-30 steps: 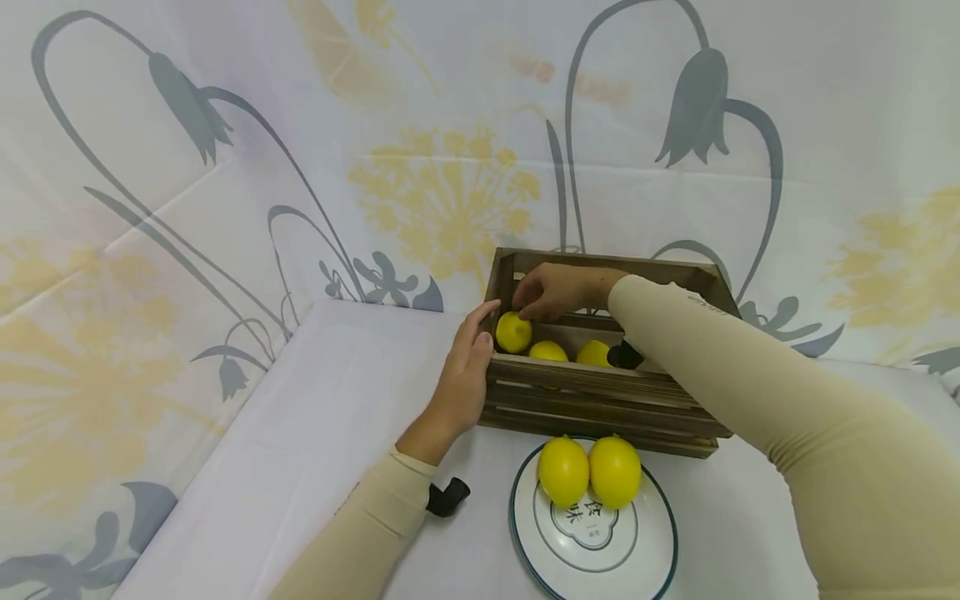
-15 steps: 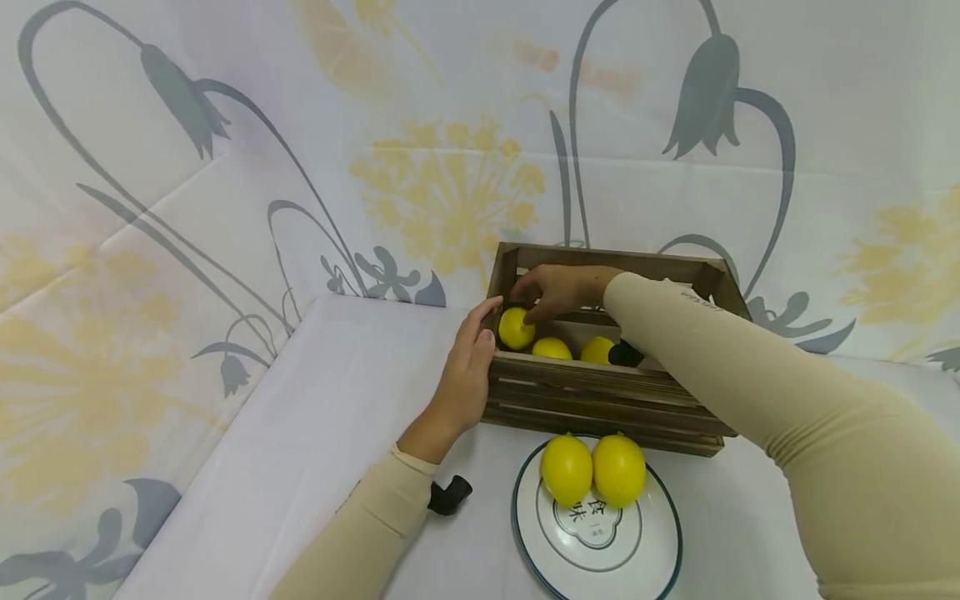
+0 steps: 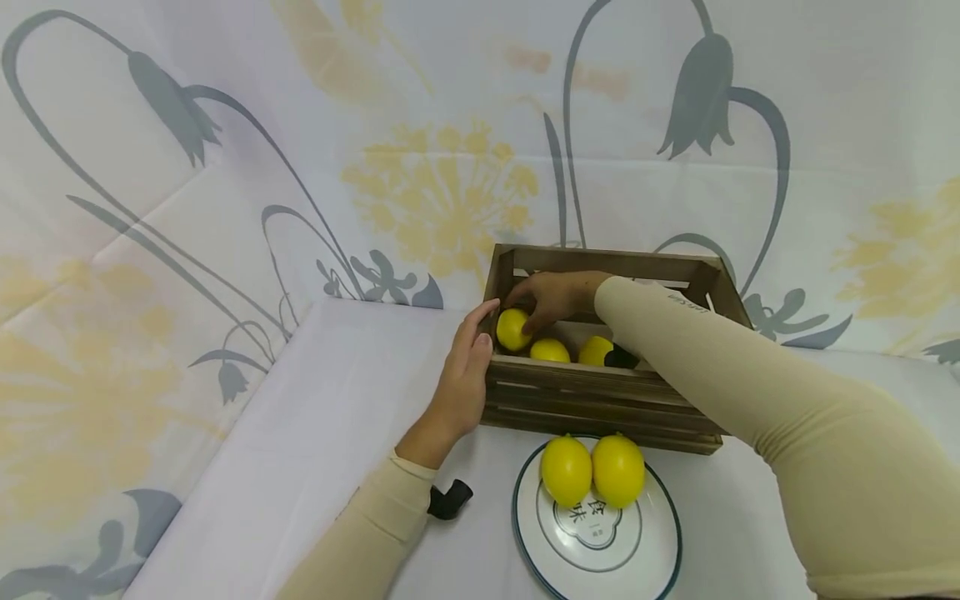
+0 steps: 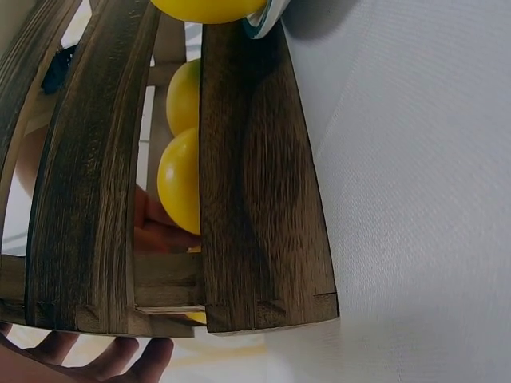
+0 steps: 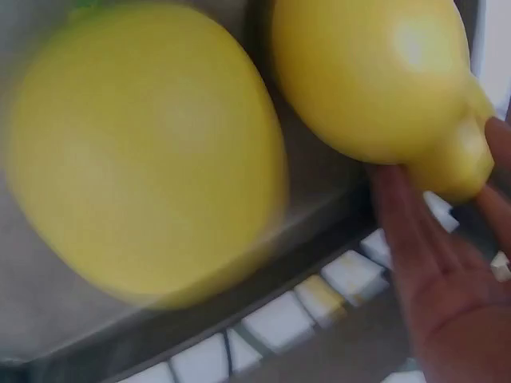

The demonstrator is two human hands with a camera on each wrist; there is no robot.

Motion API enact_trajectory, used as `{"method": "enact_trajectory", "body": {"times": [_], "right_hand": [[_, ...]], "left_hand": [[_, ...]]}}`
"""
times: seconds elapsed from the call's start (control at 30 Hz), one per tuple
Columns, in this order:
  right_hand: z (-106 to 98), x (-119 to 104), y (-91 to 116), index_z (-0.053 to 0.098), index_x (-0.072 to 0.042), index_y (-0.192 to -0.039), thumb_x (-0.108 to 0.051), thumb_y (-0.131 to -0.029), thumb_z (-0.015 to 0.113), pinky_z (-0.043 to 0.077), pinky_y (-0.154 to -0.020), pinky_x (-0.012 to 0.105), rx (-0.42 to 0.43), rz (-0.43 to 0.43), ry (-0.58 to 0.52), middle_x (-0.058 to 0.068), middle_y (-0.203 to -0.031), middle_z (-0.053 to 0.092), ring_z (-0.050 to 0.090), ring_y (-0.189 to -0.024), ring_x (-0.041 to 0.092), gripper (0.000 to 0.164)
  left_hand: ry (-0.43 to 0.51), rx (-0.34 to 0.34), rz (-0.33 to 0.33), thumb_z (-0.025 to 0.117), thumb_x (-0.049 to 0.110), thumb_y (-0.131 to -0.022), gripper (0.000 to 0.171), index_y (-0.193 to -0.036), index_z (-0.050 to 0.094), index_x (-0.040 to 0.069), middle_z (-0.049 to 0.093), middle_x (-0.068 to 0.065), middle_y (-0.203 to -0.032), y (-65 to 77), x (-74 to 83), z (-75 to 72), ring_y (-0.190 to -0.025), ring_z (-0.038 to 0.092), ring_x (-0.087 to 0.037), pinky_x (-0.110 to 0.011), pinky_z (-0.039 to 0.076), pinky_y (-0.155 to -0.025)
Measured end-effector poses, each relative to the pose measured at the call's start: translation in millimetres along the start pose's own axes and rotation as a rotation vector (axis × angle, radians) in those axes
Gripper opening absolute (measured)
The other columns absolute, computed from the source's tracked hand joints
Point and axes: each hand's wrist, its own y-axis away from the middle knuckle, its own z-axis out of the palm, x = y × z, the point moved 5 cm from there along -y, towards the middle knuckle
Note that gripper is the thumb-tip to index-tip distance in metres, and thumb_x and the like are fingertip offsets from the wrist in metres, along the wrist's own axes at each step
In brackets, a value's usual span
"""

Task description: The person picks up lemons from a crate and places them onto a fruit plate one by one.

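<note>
Right hand (image 3: 555, 298) reaches down into the crate, fingers and thumb bent round the end lemon (image 3: 512, 331), pinching it from either side. Right wrist view has fingers on both sides of it too, though blurred; cannot tell whether they bear its weight. This lemon sits at the crate's left end, inside the walls.

Best practice here, as I judge it: set thumb and fingers past the widest part before squeezing, since a smooth round skin would likely roll out of a shallow pinch. Draw it straight up, knuckles and forearm clear of the rim.

Left hand (image 3: 465, 379) lies along the outside of the left end, fingers extended against the wood, grasping no lemon. Probably a useful brace; keep it light, so the crate (image 3: 600, 379) neither tips nor slides.

Just beside the end lemon: the middle lemon (image 3: 550, 351), then the far lemon (image 3: 595, 351), partly behind the sleeve. Avoid knocking these.

Outside, by the crate's front: plate (image 3: 645, 546) with two lemons (image 3: 566, 472) side by side near its back edge. White cloth (image 3: 352, 375) beneath everything.
</note>
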Motion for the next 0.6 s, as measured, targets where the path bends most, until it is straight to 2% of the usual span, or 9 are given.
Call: {"method": "enact_trajectory", "body": {"times": [0.2, 0.4, 0.6], "right_hand": [[3.9, 5.0, 3.1, 0.041, -0.012, -0.151, -0.026, -0.093, 0.070, 0.037, -0.115, 0.050, -0.017, 0.050, -0.105, 0.013, -0.157, 0.039, 0.045, -0.137, 0.030, 0.066], [7.7, 4.5, 1.9, 0.036, -0.009, -0.154, -0.031, -0.094, 0.069, 0.030, -0.119, 0.053, -0.035, 0.031, -0.069, 0.014, -0.161, 0.032, 0.037, -0.143, 0.033, 0.071], [8.8, 3.6, 2.4, 0.034, -0.009, -0.155, -0.034, -0.094, 0.068, 0.029, -0.119, 0.053, -0.042, 0.029, -0.065, 0.014, -0.161, 0.033, 0.036, -0.144, 0.032, 0.074]], "left_hand": [[0.006, -0.009, -0.006, 0.024, 0.030, -0.108, 0.049, -0.156, 0.028, 0.022, 0.025, -0.005, -0.163, -1.4, 4.8, 3.5, -0.139, 0.036, -0.031, -0.055, 0.028, -0.118], [-0.005, -0.001, 0.000, 0.024, 0.028, -0.108, 0.048, -0.156, 0.029, 0.020, 0.027, -0.005, -0.162, -1.6, 9.6, 5.5, -0.144, 0.032, -0.026, -0.053, 0.025, -0.120], [-0.020, 0.002, 0.002, 0.025, 0.025, -0.108, 0.048, -0.156, 0.029, 0.018, 0.028, -0.005, -0.162, -0.8, 12.8, 4.9, -0.147, 0.030, -0.024, -0.051, 0.025, -0.121]]}}
